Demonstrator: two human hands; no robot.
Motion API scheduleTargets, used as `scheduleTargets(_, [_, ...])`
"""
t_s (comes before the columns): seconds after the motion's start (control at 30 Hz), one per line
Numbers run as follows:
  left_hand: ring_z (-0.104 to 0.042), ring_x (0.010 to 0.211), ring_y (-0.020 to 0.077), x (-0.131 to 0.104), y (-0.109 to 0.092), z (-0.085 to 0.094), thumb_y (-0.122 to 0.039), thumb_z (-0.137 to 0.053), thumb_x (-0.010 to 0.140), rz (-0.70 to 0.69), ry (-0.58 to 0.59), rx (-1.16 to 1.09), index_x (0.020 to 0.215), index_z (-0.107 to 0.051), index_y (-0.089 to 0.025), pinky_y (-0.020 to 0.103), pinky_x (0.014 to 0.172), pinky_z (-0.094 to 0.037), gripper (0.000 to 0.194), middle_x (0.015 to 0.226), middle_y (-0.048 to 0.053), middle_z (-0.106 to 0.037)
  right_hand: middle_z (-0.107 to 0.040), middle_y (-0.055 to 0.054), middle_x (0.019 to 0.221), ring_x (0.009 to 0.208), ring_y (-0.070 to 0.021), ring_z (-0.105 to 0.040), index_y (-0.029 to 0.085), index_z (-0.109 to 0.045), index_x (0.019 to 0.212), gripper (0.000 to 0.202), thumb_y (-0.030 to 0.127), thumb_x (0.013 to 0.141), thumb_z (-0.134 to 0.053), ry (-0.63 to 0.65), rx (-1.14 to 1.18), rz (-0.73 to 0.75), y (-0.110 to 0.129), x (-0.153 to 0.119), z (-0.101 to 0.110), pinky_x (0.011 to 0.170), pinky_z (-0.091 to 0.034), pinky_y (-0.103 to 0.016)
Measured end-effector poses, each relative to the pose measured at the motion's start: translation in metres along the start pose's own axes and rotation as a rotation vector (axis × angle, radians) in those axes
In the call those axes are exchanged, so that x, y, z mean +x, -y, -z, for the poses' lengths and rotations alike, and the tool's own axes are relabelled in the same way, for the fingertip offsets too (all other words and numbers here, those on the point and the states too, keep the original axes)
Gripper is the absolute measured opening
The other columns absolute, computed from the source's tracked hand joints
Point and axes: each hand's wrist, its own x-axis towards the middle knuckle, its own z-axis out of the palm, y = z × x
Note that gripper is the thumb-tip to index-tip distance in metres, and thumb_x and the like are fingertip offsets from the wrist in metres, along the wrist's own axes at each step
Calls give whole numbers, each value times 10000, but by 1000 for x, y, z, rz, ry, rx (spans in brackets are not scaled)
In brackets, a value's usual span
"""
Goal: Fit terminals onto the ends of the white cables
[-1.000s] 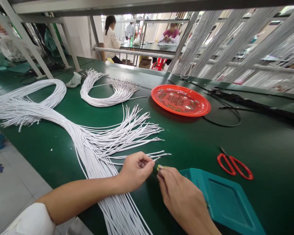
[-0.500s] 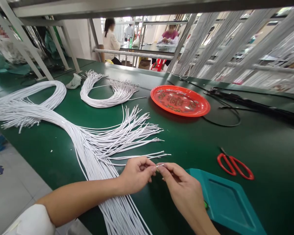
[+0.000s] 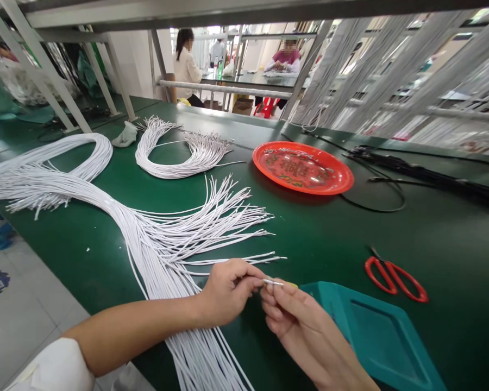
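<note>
In the head view my left hand (image 3: 230, 290) pinches a thin white cord (image 3: 273, 282) near its end between thumb and fingertips. Against it, my right hand (image 3: 299, 320) is closed in a pinch on the tip of the same cord. The two hands nearly touch. Under and behind my left forearm spreads a large bundle of white cords (image 3: 142, 239), their loose ends fanned out to the right. A teal plastic tray (image 3: 385, 331) lies to the right of my right hand, which partly hides it. A small bit of yellow shows just behind the right fingers; its kind is unclear.
Red-handled scissors (image 3: 395, 277) lie right of centre on the green table (image 3: 309, 239). A red oval tray (image 3: 303, 168) sits farther back, beside black cords (image 3: 427, 174). Another cord bundle (image 3: 179, 165) curves at left. Metal rails (image 3: 228, 87) stand behind, with people beyond.
My right hand has turned so its fingers curl under the cord's end, and more of the pale tip shows between the hands. My left hand has hardly moved. The view has shifted slightly.
</note>
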Motion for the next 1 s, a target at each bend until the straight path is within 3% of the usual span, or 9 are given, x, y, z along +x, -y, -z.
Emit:
scheduleTargets(0.07, [-521,553,82,0,0,-3,-210,-513,768,114,-15,-120,798,-617,-116,206,554,-452,144,687,26,-583,-451,46,550,430,-46,-382,152,-538,596,311,386,538,-734,2,-8,-22,-5,1,1,392,-357,-193])
scheduleTargets(0.13, [-511,516,73,1,0,-5,-243,-532,756,212,-45,-221,799,-594,-107,197,514,-442,155,647,13,-556,-456,47,522,415,-59,-416,151,-536,603,320,425,584,-701,-34,-161,14,-10,2,4,399,-371,-206])
scheduleTargets(0.33, [-490,476,67,1,1,-8,-322,-576,723,296,-25,-290,796,-576,-108,185,469,-406,227,577,-12,-514,-607,-20,631,522,-140,-555,158,-593,908,424,514,679,-581,-299,-566,340,-7,0,13,483,-467,-269])
scheduleTargets(0.47, [-485,530,73,0,2,-6,-309,-555,733,265,46,-126,817,-618,-115,193,513,-401,220,646,14,-565,-646,-35,709,586,-136,-582,191,-625,733,229,388,763,-512,-318,-1064,687,-3,3,17,534,-461,-239])
scheduleTargets(0.57, [-457,579,78,2,4,-3,-272,-582,701,183,103,134,757,-650,-143,190,543,-369,157,664,4,-588,-656,-23,733,645,-129,-593,198,-628,726,210,286,806,-454,-308,-1418,1000,-4,5,24,580,-436,-223])
scheduleTargets(0.63, [-420,540,68,3,8,-4,-281,-577,697,207,136,189,742,-646,-141,182,505,-338,162,628,-11,-571,-656,-23,731,651,-133,-591,193,-629,730,219,247,813,-434,-346,-1621,1122,-4,3,30,590,-415,-230])
scheduleTargets(0.77, [-404,478,58,5,21,-9,-344,-540,723,351,149,32,805,-608,-114,164,428,-300,253,599,-14,-534,-659,-65,794,722,-161,-588,160,-638,791,220,224,817,-429,-499,-1859,1116,4,-5,45,667,-399,-260])
scheduleTargets(0.9, [-449,512,63,6,28,-11,-267,-545,722,347,144,-78,1010,-560,-131,166,476,-344,319,644,-15,-537,-664,-82,881,827,-217,-571,161,-640,964,268,262,805,-448,-351,-2050,996,12,-5,57,715,-378,-336])
scheduleTargets(1.0, [-447,511,59,7,28,-10,-237,-546,726,317,175,-115,1183,-481,-192,170,493,-350,464,667,-24,-535,-674,-46,818,817,-211,-568,226,-661,921,243,204,806,-449,-288,-2134,897,17,-1,58,708,-346,-355])
